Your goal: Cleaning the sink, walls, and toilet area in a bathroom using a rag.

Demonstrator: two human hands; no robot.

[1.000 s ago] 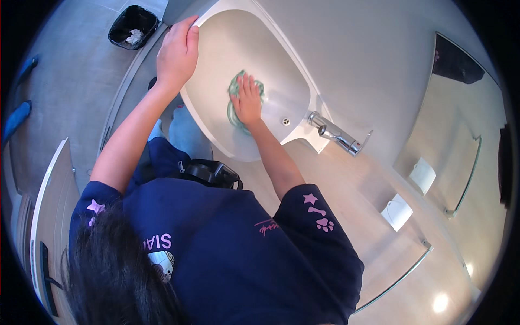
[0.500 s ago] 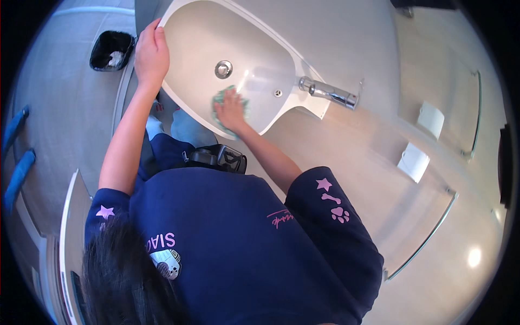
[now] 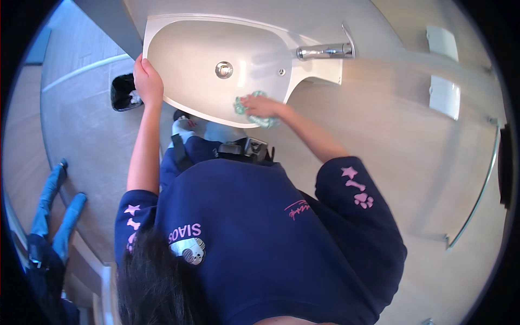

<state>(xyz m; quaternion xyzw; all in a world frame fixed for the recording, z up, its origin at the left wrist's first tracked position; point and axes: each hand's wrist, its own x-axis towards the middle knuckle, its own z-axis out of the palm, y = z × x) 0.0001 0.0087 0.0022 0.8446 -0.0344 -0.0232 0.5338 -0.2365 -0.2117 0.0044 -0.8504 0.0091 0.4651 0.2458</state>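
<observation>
A white washbasin (image 3: 216, 19) with an oval bowl stands in front of me. My left hand (image 3: 148, 82) grips its left end, fingers wrapped on the rim. On the near right side of the bowl, my right hand (image 3: 263, 105) presses a crumpled pale-green cloth (image 3: 264, 121) against the inner wall and near rim; its fingers are slightly blurred. A round metal drain (image 3: 223, 70) sits mid-bowl, and a small overflow hole (image 3: 281, 71) lies to its right. The chrome faucet (image 3: 325, 51) is mounted at the basin's right end, its lever tilted up.
On the floor left of the basin stands a black-lined bin (image 3: 120, 96) with white paper in it. A person in blue trousers (image 3: 70, 219) is at the lower left. Two white wall boxes (image 3: 444, 98) and a metal bar (image 3: 479, 203) are on the right.
My view has turned, so the basin lies more level. The right hand and cloth have moved right along the near wall toward the faucet end. My left hand stays on the rim.
</observation>
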